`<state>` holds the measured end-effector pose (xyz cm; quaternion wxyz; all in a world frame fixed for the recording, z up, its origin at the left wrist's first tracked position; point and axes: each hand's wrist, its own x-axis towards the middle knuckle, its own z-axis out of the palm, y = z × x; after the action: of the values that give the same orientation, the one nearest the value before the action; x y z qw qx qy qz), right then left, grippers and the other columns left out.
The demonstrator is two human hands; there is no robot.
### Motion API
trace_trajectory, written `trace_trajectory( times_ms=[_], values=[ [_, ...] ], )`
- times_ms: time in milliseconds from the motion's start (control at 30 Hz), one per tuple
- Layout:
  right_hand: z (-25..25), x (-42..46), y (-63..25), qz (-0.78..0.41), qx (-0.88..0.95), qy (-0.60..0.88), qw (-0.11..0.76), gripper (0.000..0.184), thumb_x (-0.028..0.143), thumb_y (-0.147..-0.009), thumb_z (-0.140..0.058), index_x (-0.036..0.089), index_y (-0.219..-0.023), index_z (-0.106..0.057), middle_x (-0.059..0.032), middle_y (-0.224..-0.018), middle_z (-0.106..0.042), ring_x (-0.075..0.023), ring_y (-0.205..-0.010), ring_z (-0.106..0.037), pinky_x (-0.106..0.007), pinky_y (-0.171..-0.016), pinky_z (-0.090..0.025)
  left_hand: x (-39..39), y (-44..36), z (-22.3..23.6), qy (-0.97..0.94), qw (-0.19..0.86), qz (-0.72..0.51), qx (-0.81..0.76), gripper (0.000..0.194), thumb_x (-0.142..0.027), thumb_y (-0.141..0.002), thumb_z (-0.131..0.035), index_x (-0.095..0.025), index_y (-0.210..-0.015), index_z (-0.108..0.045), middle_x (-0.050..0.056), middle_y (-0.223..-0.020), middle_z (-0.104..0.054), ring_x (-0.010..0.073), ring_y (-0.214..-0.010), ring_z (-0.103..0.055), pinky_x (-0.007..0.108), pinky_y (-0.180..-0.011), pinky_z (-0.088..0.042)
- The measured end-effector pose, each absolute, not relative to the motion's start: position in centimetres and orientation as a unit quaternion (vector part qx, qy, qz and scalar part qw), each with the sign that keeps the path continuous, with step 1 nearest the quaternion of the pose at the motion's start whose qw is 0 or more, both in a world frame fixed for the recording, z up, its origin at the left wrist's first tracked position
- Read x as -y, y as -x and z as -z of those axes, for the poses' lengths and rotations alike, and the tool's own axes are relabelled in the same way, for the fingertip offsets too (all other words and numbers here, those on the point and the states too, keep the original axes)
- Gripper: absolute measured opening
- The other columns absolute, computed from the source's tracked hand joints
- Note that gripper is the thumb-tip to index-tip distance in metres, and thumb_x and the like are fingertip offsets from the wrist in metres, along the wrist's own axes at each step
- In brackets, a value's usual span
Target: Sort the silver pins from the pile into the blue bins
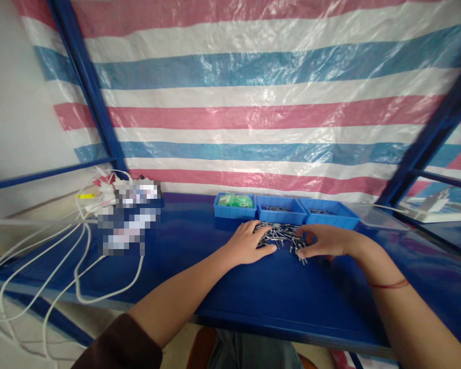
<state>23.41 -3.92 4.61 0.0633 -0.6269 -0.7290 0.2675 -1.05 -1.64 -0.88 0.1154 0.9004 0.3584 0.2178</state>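
Note:
A pile of thin metal pins (279, 233), possibly rivets or screws, lies on the blue tabletop (253, 294) in front of the bins. My left hand (249, 242) rests at the pile's left side, palm down, fingers apart and touching the pins. At the right side my right hand (320, 241) is curved, with a gap between thumb and fingers. Some pins (302, 257) lie by its thumb tip. Behind the pile, the middle blue bin (280, 217) and the right blue bin (330, 220) contain similar pins.
A left blue bin (234, 211) holds green-and-clear plastic packets. White cables (87, 256) loop over the table's left end near a blurred-out item (128, 220). A clear plastic lid (382, 219) lies right of the bins. Blue posts (90, 87) and striped sheeting (246, 118) stand behind.

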Motion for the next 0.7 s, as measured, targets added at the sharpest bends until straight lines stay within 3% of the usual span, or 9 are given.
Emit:
trace_trajectory(
  times_ms=[100, 267, 533, 700],
  values=[
    [-3.8, 4.2, -22.3, -0.294, 0.698, 0.651, 0.052, 0.068, 0.040, -0.055, -0.074, 0.018, -0.115, -0.051, -0.0093, -0.081, -0.065, -0.0171, -0.047, -0.058, -0.026, -0.031, -0.043, 1.7, 1.0, 0.9, -0.904, 0.105, -0.215, -0.354, 0.050, -0.052, -0.085, -0.040, -0.028, -0.129, -0.042, 0.009, -0.140, -0.035, 0.0289, -0.128, -0.033, 0.049, -0.104, -0.027],
    [-3.1, 3.5, -20.3, -0.334, 0.730, 0.587, 0.106, 0.039, 0.037, -0.068, -0.065, 0.017, -0.100, -0.053, -0.0038, -0.071, -0.060, -0.0138, -0.046, -0.058, -0.024, -0.037, -0.048, 1.9, 0.9, 0.7, -0.913, 0.102, -0.195, -0.343, 0.049, -0.047, -0.087, -0.040, -0.025, -0.130, -0.040, 0.010, -0.143, -0.030, 0.0294, -0.131, -0.029, 0.048, -0.106, -0.026],
    [-2.1, 2.8, -18.1, -0.222, 0.795, 0.536, 0.178, 0.013, 0.027, -0.077, -0.053, 0.016, -0.083, -0.054, 0.0007, -0.062, -0.057, -0.0090, -0.039, -0.053, -0.019, -0.036, -0.039, 1.4, 0.6, 1.0, -0.919, 0.090, -0.226, -0.312, 0.049, -0.043, -0.085, -0.046, -0.020, -0.128, -0.042, 0.011, -0.137, -0.040, 0.0264, -0.127, -0.036, 0.042, -0.105, -0.031],
    [-2.8, 2.7, -17.6, -0.146, 0.822, 0.511, 0.204, 0.016, 0.027, -0.078, -0.052, 0.016, -0.073, -0.063, -0.0002, -0.057, -0.060, -0.0107, -0.046, -0.055, -0.022, -0.046, -0.040, 1.1, 0.3, 1.1, -0.913, 0.083, -0.255, -0.307, 0.039, -0.033, -0.086, -0.047, -0.016, -0.121, -0.049, 0.012, -0.128, -0.049, 0.0237, -0.119, -0.045, 0.038, -0.102, -0.035]
  ],
)
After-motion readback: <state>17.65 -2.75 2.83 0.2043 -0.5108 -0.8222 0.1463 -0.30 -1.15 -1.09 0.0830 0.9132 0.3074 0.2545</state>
